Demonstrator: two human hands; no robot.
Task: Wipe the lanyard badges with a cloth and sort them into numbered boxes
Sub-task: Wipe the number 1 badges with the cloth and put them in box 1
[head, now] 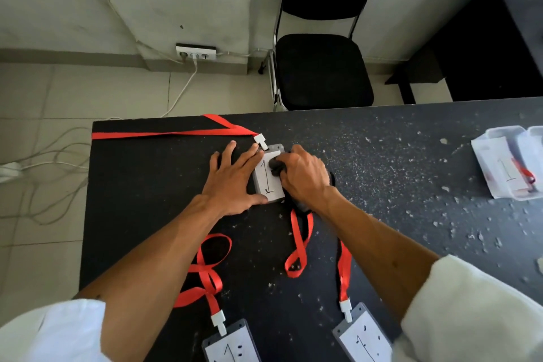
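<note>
Worktop: black worktop, speckled all over with pale flecks.
Badge being wiped: grey plastic badge holder with a white card marked "1", lying flat near the middle of the worktop, between the two hands.
Left hand: left hand is spread flat with straight fingers, pressing on the left edge of the badge holder and on the worktop beside it.
Right hand: right hand has its fingers curled round a dark crumpled cloth, which it presses on the right part of the card.
Its strap: red ribbon lanyard runs from a white clip at the far end of the holder out to the far left edge of the worktop.
Waiting badges: a second grey holder marked "1" lies at the near edge, left; a third grey holder marked "1" lies near right, partly under the right sleeve. Both have red lanyards looped over the worktop.
Numbered box: clear plastic box with a paper label marked "1" stands at the right, well apart from the hands; something red lies inside it.
Beyond the worktop: black padded chair and a white power strip on the tiled floor.
</note>
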